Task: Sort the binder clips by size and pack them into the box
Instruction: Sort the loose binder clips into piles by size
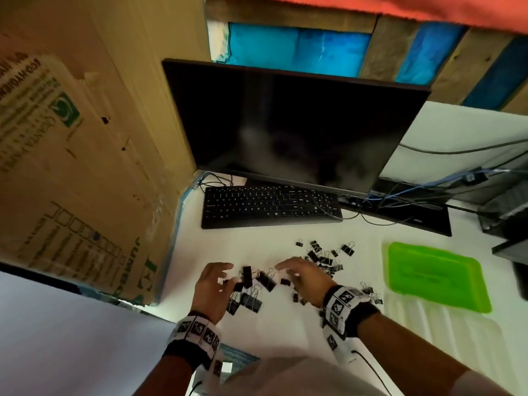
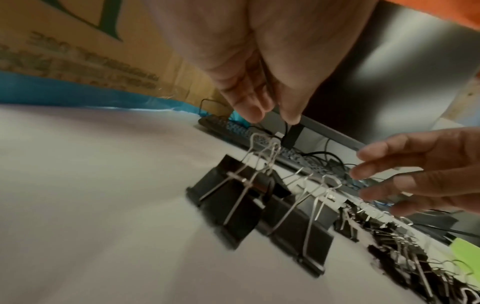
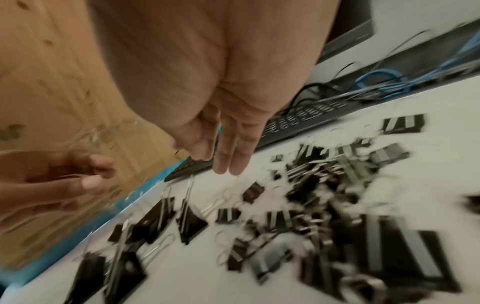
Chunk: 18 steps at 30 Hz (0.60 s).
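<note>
Here I am seeing both hands hovering over black binder clips (image 1: 320, 260) that are lying scattered on the white desk (image 1: 285, 332); the pile is too tangled and blurred for me to count, though I am making out two sizes at least. Two large clips (image 2: 262, 207) are lying side by side nearest the left wrist camera. My left hand (image 1: 213, 290) is hanging above the large ones with fingers loosely curled and apart; I cannot tell whether it is gripping anything. My right hand (image 1: 304, 277) is reaching over the middle of the scatter, fingers straight, close together and holding nothing. One green box (image 1: 437, 275) is sitting on the desk to the right of the clips, apart from both hands. One keyboard (image 1: 270, 205) and one dark monitor (image 1: 291, 124) are standing behind the clips, and one cardboard carton (image 1: 77, 155) is rising at the left.
</note>
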### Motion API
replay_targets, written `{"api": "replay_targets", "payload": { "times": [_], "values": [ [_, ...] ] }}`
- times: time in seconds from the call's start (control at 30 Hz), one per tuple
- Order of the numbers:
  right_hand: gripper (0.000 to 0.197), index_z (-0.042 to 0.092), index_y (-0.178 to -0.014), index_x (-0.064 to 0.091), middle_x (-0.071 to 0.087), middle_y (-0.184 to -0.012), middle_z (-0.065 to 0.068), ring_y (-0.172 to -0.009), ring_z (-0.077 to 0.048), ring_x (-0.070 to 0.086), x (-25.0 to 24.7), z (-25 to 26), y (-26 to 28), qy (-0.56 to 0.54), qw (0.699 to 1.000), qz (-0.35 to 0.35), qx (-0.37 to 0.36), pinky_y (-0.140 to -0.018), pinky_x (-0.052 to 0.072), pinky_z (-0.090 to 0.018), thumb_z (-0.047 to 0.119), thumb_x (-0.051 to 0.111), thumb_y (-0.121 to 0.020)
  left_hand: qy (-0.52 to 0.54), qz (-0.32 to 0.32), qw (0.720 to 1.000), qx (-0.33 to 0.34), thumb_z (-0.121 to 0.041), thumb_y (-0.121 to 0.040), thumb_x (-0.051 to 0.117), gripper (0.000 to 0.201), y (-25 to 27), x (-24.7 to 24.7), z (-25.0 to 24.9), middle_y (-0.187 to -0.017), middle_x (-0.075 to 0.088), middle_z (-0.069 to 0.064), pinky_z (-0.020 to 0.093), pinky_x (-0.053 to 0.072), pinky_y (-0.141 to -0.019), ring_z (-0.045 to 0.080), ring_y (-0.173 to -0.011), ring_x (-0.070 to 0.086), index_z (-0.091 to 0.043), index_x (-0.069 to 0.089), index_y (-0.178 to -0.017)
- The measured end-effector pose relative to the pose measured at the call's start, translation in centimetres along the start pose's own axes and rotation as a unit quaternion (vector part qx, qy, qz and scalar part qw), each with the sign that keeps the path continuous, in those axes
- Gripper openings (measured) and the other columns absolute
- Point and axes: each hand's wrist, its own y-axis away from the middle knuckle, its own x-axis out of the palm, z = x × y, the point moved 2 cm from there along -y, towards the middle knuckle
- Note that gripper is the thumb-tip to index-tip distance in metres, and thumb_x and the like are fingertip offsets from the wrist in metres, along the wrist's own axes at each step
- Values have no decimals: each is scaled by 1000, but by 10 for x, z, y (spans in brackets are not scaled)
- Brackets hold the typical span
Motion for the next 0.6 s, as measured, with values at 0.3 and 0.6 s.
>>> {"api": "replay_targets", "payload": {
  "times": [0.3, 0.6],
  "values": [
    [38, 29, -121, 54, 53, -126, 3, -118, -20, 52, -60, -85, 69, 108, 974, -151, 133, -98, 44, -33, 28, 65, -85, -57, 222, 961, 156, -16, -85, 65, 19, 1, 75, -63, -99, 51, -20, 20, 48, -79, 0, -76, 54, -27, 63, -101],
    [92, 16, -141, 30, 28, -141, -6, -122, -28, 47, -25, -104, 101, 77, 969, -27, 231, -101, 43, -35, 25, 82, -66, -197, 389, 900, 19, -15, -73, 78, 99, 11, 146, -62, -158, 2, 1, 37, 30, -114, 26, -143, 20, -33, 14, -146]
  ]
}}
